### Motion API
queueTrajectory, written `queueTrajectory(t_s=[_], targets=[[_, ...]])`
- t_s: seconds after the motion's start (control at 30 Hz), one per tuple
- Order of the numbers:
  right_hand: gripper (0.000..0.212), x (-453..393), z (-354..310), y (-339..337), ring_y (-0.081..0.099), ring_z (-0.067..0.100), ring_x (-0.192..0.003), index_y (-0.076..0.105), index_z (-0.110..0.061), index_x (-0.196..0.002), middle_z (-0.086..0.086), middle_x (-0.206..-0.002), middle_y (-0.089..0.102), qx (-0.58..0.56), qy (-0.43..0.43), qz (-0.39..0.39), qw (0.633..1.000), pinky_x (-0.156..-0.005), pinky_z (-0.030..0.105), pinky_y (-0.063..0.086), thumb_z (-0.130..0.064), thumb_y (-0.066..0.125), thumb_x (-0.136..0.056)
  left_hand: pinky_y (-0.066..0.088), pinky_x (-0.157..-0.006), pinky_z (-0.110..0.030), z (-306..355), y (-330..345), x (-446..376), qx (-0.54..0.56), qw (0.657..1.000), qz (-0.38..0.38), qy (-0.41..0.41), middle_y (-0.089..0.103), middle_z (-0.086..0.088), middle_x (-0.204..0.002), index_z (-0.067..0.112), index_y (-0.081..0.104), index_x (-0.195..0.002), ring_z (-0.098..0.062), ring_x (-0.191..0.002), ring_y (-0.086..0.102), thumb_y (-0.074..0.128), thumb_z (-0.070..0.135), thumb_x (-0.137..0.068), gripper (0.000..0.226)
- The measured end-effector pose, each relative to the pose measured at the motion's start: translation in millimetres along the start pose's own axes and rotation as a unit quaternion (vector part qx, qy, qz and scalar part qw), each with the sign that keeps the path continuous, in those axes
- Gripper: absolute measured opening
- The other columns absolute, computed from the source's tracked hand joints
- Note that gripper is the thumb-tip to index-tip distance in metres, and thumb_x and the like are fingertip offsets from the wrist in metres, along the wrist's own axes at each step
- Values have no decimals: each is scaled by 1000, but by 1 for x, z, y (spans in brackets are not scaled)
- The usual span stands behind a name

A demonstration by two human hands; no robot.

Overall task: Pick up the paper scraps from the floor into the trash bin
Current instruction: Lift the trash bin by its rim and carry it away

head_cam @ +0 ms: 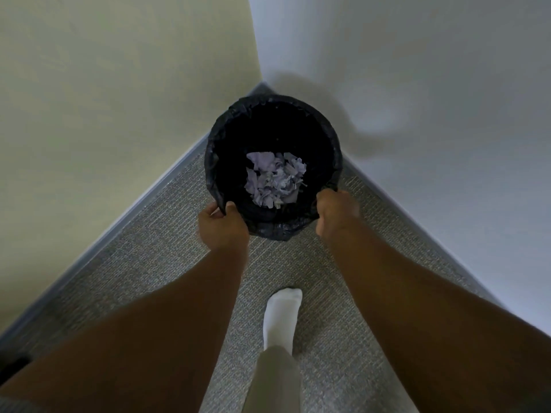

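A round trash bin [269,104] lined with a black bag stands in the corner of the room. A heap of crumpled pale paper scraps [274,180] lies at its bottom. My left hand [222,226] grips the near left rim, thumb over the edge. On the near right rim, my right hand [335,214] is closed around the bag's edge. Both arms reach forward from the bottom of the view. No scraps show on the visible carpet.
Grey carpet [167,263] covers the floor. A cream wall [119,99] on the left and a white wall [417,114] on the right meet behind the bin. My foot in a white sock [281,314] stands just short of the bin.
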State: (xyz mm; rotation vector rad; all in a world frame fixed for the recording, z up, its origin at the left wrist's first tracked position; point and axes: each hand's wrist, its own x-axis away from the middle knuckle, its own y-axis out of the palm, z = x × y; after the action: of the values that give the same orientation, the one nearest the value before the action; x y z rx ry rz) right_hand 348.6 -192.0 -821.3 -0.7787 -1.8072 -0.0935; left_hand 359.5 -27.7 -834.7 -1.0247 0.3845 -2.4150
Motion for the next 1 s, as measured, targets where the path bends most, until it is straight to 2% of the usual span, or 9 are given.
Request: queueTrajectory(t_s=[0.4, 0.47, 0.5, 0.53, 0.63, 0.73, 0.8, 0.9, 1.0], targets=[[31, -59, -58, 49, 32, 15, -57, 47, -13, -131, 2, -75, 39, 52, -4, -5, 999, -48, 25, 27, -18, 41, -102, 47, -95, -25, 45, 36, -68, -43, 996, -80, -4, 68, -4, -121, 12, 61, -132, -18, -110, 63, 65, 21, -94, 39], [28, -73, -64, 55, 37, 17, -64, 49, -12, -127, 2, -80, 41, 21, -21, -3, 1000, -60, 28, 29, -16, 44, -101, 51, -98, -31, 52, 43, -78, -48, 994, -94, -3, 69, -5, -119, 11, 62, -130, -20, -109, 66, 66, 21, -93, 38], [25, -77, -67, 58, 40, 19, -68, 49, -9, -124, 3, -85, 44, 15, -27, -6, 1000, -76, 25, 42, -13, 44, -100, 51, -97, -31, 55, 46, -83, -47, 994, -98, -7, 69, -5, -119, 12, 63, -129, -20, -108, 66, 66, 21, -93, 37], [23, -84, -67, 61, 44, 19, -69, 51, -5, -120, 4, -89, 47, 9, -33, -15, 999, -85, 24, 33, -9, 45, -98, 50, -97, -30, 57, 49, -86, -41, 994, -100, -14, 69, -3, -118, 14, 63, -129, -20, -108, 65, 66, 22, -93, 37], [35, -95, -72, 68, 54, 16, -70, 53, -1, -126, 1, -84, 53, -24, -43, -34, 998, -83, 35, 51, -8, 47, -93, 48, -95, -28, 64, 57, -98, -8, 994, -101, -36, 67, 2, -113, 17, 63, -129, -15, -103, 62, 67, 22, -93, 36], [33, -99, -78, 71, 55, 23, -114, 44, 0, -129, 6, -106, 57, -25, -14, -55, 998, -105, 42, 45, -13, 40, -100, 46, -92, -24, 66, 60, -105, 8, 993, -108, -40, 66, 1, -113, 15, 63, -129, -14, -100, 61, 66, 19, -93, 36], [22, -100, -81, 74, 46, 22, -124, 47, -5, -121, 5, -113, 54, -65, -2, -57, 996, -107, 48, 41, -12, 42, -101, 48, -98, -27, 67, 61, -111, 9, 993, -113, -40, 67, -2, -121, 14, 62, -131, -16, -106, 64, 67, 17, -93, 39], [35, -108, -83, 82, 60, 14, -91, 47, 0, -131, 6, -99, 60, -69, -52, -62, 994, -94, 36, 51, -8, 45, -97, 48, -103, -33, 74, 64, -122, -9, 992, -124, -24, 66, -2, -125, 15, 59, -135, -19, -112, 64, 68, 18, -91, 45], [38, -111, -86, 87, 55, 20, -90, 48, 1, -132, 18, -130, 58, -69, -82, -76, 991, -93, 38, 50, -3, 45, -95, 49, -104, -36, 80, 66, -131, -20, 992, -120, -20, 66, -4, -127, 17, 59, -136, -22, -112, 64, 70, 20, -90, 47]])
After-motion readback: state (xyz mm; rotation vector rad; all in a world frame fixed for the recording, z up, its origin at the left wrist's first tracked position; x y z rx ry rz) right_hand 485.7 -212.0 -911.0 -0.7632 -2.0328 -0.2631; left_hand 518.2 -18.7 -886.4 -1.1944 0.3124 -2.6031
